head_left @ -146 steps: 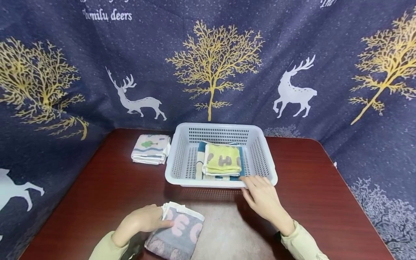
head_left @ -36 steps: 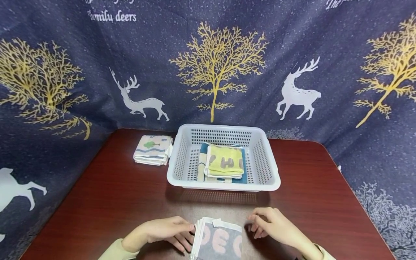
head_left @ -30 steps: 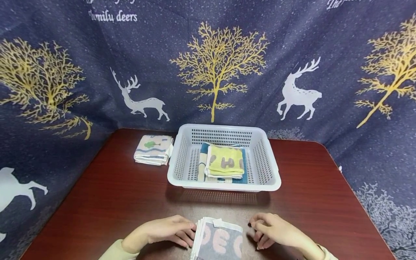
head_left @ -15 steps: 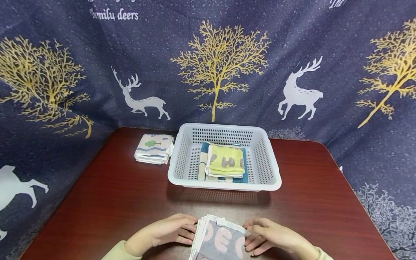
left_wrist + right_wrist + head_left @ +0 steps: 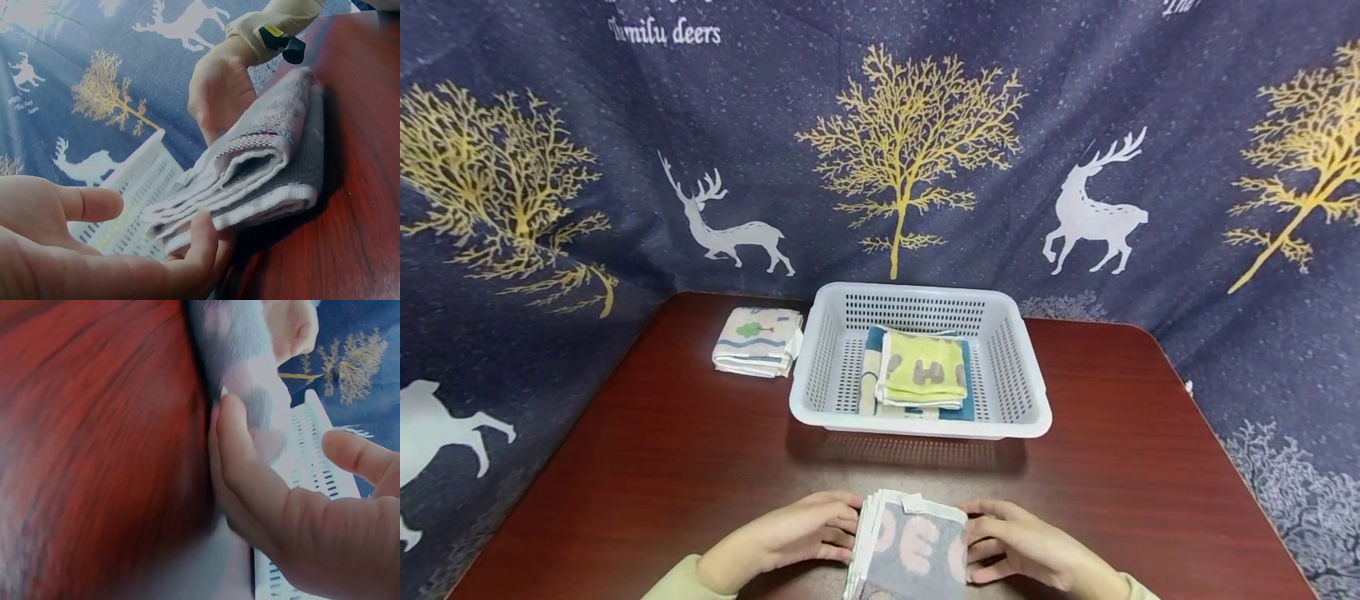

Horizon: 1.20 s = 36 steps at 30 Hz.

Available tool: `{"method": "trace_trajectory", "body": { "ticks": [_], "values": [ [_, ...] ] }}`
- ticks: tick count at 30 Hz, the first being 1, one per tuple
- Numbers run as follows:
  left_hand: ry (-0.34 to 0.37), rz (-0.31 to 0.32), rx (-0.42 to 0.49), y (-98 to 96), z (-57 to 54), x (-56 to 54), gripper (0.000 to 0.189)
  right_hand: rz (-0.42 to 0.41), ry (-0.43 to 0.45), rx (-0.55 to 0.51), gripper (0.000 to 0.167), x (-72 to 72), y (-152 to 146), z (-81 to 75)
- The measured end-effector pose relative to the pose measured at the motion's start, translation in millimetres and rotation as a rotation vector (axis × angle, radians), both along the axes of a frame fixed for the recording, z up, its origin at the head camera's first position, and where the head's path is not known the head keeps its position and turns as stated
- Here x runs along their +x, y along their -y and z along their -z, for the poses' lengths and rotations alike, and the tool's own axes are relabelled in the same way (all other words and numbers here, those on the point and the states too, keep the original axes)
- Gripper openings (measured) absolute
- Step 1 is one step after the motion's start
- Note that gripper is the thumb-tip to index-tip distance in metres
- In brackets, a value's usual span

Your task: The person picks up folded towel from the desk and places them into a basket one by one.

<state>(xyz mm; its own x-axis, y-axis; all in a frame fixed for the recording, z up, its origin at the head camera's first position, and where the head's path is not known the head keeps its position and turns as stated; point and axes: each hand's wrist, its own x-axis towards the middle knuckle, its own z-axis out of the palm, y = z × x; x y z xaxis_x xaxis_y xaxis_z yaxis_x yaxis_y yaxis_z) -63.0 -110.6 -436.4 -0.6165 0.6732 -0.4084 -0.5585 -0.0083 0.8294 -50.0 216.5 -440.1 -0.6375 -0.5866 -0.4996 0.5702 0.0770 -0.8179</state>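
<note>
A folded grey towel with pink letters [image 5: 917,542], white-edged and with a small white tag, lies at the front of the table between both hands. My left hand [image 5: 797,537] is at its left side, fingers loosely extended; in the left wrist view, the fingertips [image 5: 203,240] touch the stacked white edges and the thumb stands away. At the opposite side is my right hand [image 5: 1018,542], its fingers against the towel's edge and its thumb apart from it, as the right wrist view shows. The towel's near end is cut off in the head view.
Behind the towel stands a white perforated basket [image 5: 917,427] holding a folded yellow towel [image 5: 925,367] on a blue and beige towel [image 5: 870,379]. A folded white towel with a green tree [image 5: 756,337] lies left of the basket. A printed curtain [image 5: 850,108] hangs behind the table.
Earlier the left hand gripped the grey towel further left and the right hand was at the basket's rim. The towel has moved right; the right hand has since closed in on its right edge.
</note>
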Motion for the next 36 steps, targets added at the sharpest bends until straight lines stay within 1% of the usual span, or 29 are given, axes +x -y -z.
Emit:
{"method": "trace_trajectory", "body": {
  "ticks": [4, 6, 8, 11, 13, 16, 19, 21, 23, 27, 29, 31, 36],
  "values": [
    [0.004, -0.014, 0.026, -5.5, -2.0, 1.4, 0.039, 0.036, 0.006, -0.009, 0.069, -1.7, 2, -0.7],
    [0.009, -0.027, 0.024, -9.1, -1.4, 1.7, 0.035, 0.036, -0.005, -0.017, 0.069, -2.8, 2, -0.5],
    [0.008, -0.033, 0.009, -12.6, 0.4, 1.2, 0.034, 0.031, -0.023, -0.037, 0.062, -3.4, 2, 0.7],
    [-0.012, -0.018, -0.012, -15.5, 5.4, -0.4, 0.039, 0.01, -0.059, -0.101, 0.037, -2.9, 3, 3.9],
    [-0.028, -0.002, -0.001, -16.1, 8.9, -0.7, 0.042, 0.001, -0.078, -0.132, 0.022, -1.8, 4, 6.1],
    [-0.046, 0.023, 0.046, -15.9, 12.7, -0.9, 0.042, 0.005, -0.096, -0.153, 0.015, 0.0, 6, 8.1],
    [-0.064, 0.052, 0.1, -16.4, 14.0, -2.5, 0.039, 0.009, -0.115, -0.152, 0.017, 0.2, 9, 8.2],
    [-0.08, 0.074, 0.13, -16.9, 14.4, -4.1, 0.038, 0.016, -0.118, -0.152, 0.023, 0.5, 12, 7.9],
    [-0.097, 0.087, 0.151, -17.4, 14.6, -4.8, 0.04, 0.03, -0.1, -0.138, 0.029, 1.6, 15, 7.4],
    [-0.118, 0.082, 0.168, -19.7, 14.5, -4.4, 0.045, 0.059, -0.039, -0.089, 0.041, 4.2, 22, 6.7],
    [-0.112, 0.069, 0.163, -21.0, 13.8, -3.7, 0.045, 0.062, -0.029, -0.076, 0.044, 5.0, 25, 6.9],
    [-0.098, 0.052, 0.146, -21.7, 12.6, -2.9, 0.043, 0.06, -0.039, -0.074, 0.046, 5.8, 26, 7.2],
    [-0.056, 0.02, 0.06, -21.7, 8.4, -0.1, 0.039, 0.062, -0.069, -0.076, 0.041, 7.1, 26, 5.6]
  ]
}}
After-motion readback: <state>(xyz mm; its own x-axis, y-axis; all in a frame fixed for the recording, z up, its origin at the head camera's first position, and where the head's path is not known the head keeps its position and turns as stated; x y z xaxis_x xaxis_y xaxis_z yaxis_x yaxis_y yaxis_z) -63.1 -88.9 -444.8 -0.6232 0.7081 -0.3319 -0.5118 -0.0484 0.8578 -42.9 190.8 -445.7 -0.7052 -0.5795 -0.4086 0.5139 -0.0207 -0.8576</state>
